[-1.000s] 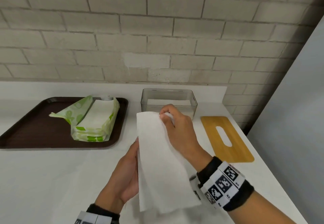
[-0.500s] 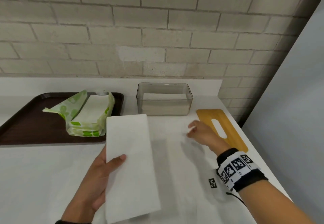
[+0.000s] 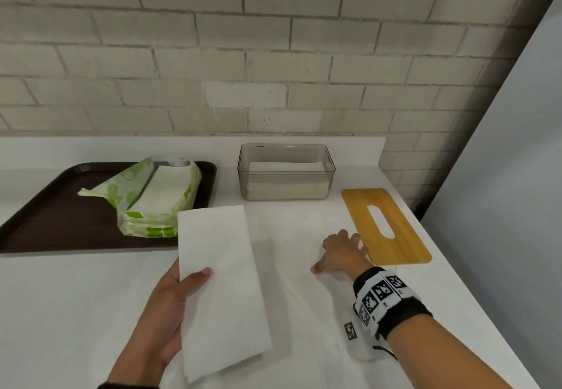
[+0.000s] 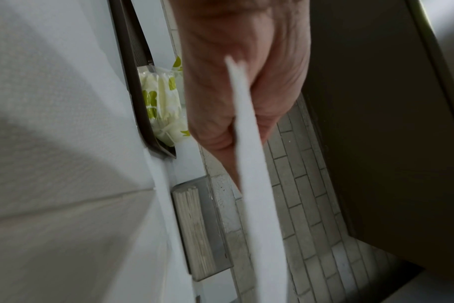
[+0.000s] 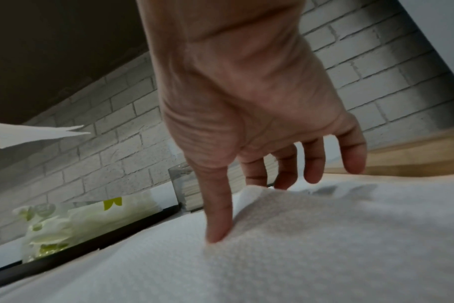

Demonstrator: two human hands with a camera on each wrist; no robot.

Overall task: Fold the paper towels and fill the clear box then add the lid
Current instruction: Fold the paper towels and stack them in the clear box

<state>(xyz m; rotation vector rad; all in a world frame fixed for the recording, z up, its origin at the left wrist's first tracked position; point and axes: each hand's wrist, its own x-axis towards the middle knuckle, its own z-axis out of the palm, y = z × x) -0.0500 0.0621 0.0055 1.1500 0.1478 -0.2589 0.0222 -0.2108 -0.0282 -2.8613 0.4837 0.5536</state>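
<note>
My left hand (image 3: 194,279) holds a folded white paper towel (image 3: 219,282) just above the table, thumb on top and fingers underneath. The left wrist view shows the towel (image 4: 259,205) edge-on in that hand (image 4: 236,92). My right hand (image 3: 337,255) rests with spread fingers on another white sheet (image 3: 292,267) lying flat on the table. In the right wrist view its thumb (image 5: 218,229) presses the sheet (image 5: 298,246). The clear box (image 3: 243,175) stands at the back with folded towels inside. A wooden lid (image 3: 386,227) with a slot lies beside my right hand.
A dark brown tray (image 3: 45,221) at the left carries an open green-and-white towel package (image 3: 152,200). The brick wall runs behind the counter. A grey panel borders the right, and the counter's edge lies close beyond the lid.
My right hand let go of the folded towel, swung right and came down onto the sheet by the lid. My left hand now holds the folded towel alone, further left.
</note>
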